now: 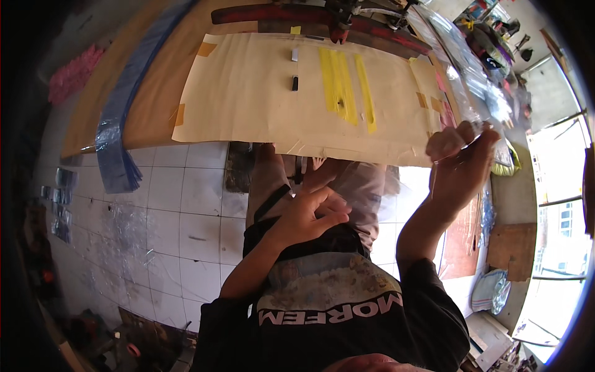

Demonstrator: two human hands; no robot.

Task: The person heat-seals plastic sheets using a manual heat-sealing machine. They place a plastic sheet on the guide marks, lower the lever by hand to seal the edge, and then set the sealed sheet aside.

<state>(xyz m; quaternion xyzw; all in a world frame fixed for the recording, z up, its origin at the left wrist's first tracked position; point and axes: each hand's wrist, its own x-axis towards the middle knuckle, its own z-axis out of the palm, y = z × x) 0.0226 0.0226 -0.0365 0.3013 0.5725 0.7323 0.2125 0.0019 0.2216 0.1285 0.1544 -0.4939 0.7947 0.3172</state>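
Observation:
My left hand (313,214) hovers above my lap, its fingers loosely bent and apart, holding nothing. Off the right end of the work board, my right hand (462,164) is raised with fingers closed. It seems to pinch clear plastic film (432,177), which is thin and blurred, so its outline is hard to follow. In front of me lies the paper-covered board (242,93), with strips of yellow tape (338,87) and brown tape on it. A long red bar (273,15) of a machine spans its far edge.
Blue-tinted plastic strips (118,133) hang over the table's left side. Shiny clear plastic sheets (477,80) are heaped at the far right. Plastic scraps (127,229) litter the tiled floor at left. A pink bundle (74,73) sits at far left.

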